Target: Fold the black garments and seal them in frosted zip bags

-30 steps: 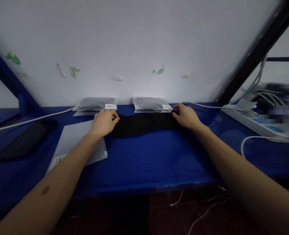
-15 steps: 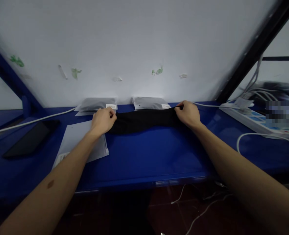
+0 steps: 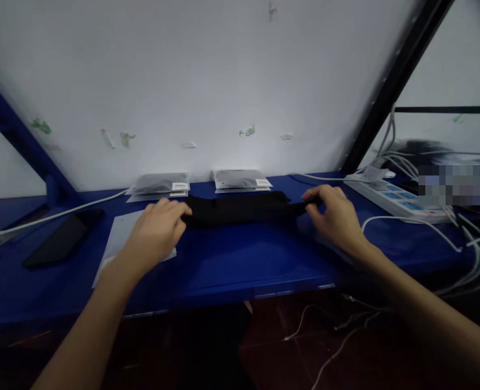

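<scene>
A long folded black cloth (image 3: 240,208) lies across the blue table (image 3: 244,260), close to the white wall. My left hand (image 3: 156,233) rests at the cloth's left end, fingers spread, fingertips touching the fabric. It lies partly over a flat clear plastic bag (image 3: 118,241). My right hand (image 3: 335,216) is at the cloth's right end, where a narrow tip of the fabric sits pinched between thumb and fingers.
Two grey packed bags (image 3: 161,183) (image 3: 238,179) with white labels lie against the wall behind the cloth. A dark flat device (image 3: 63,238) and a white cable (image 3: 61,214) are at the left. A white power strip (image 3: 390,195) with several cables is at the right.
The cloth has come down flat and a little nearer to me. Both hands pulled back toward me, and the left hand's fingers opened. The view shifted downward and to the right.
</scene>
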Available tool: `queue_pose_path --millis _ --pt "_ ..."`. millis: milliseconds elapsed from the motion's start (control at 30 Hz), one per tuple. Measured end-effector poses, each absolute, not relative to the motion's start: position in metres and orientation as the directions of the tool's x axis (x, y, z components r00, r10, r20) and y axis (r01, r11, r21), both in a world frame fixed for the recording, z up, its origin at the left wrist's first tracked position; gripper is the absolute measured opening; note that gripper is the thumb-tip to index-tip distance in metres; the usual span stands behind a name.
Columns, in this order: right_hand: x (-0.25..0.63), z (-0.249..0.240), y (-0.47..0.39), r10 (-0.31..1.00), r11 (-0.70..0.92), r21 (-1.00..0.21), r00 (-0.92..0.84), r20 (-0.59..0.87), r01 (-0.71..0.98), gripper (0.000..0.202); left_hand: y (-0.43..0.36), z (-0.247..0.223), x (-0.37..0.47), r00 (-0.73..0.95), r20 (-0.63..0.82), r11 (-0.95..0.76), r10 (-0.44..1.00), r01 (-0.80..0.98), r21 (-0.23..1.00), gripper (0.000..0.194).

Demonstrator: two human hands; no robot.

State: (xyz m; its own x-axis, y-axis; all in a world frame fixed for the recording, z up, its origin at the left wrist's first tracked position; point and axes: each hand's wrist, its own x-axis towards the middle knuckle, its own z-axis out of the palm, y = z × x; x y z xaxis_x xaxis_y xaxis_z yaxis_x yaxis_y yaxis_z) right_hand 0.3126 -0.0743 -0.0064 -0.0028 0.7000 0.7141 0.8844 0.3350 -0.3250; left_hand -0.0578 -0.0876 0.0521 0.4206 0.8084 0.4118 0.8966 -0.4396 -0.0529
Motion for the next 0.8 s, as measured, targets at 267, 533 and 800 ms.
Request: queue_pose_path --millis 267,533,800 --pt "0.328 -0.037 -0.125 0.828 0.473 -0.315 -0.293 0.478 0.823 0.025 -0.128 0.000 -0.076 0.394 0.376 -0.460 0.839 0.882 0.102 0.037" --pt "0.322 -0.039 -0.130 0.862 0.402 -0.393 -0.196 0.468 0.827 0.030 -0.130 0.000 -0.079 0.411 0.395 -0.477 0.822 0.875 0.083 0.038" --pt "0.320 -0.033 -0.136 0.833 0.432 -0.341 -0.224 0.506 0.835 0.033 -0.134 0.001 -0.075 0.433 0.458 -0.518 0.777 0.853 0.072 0.026"
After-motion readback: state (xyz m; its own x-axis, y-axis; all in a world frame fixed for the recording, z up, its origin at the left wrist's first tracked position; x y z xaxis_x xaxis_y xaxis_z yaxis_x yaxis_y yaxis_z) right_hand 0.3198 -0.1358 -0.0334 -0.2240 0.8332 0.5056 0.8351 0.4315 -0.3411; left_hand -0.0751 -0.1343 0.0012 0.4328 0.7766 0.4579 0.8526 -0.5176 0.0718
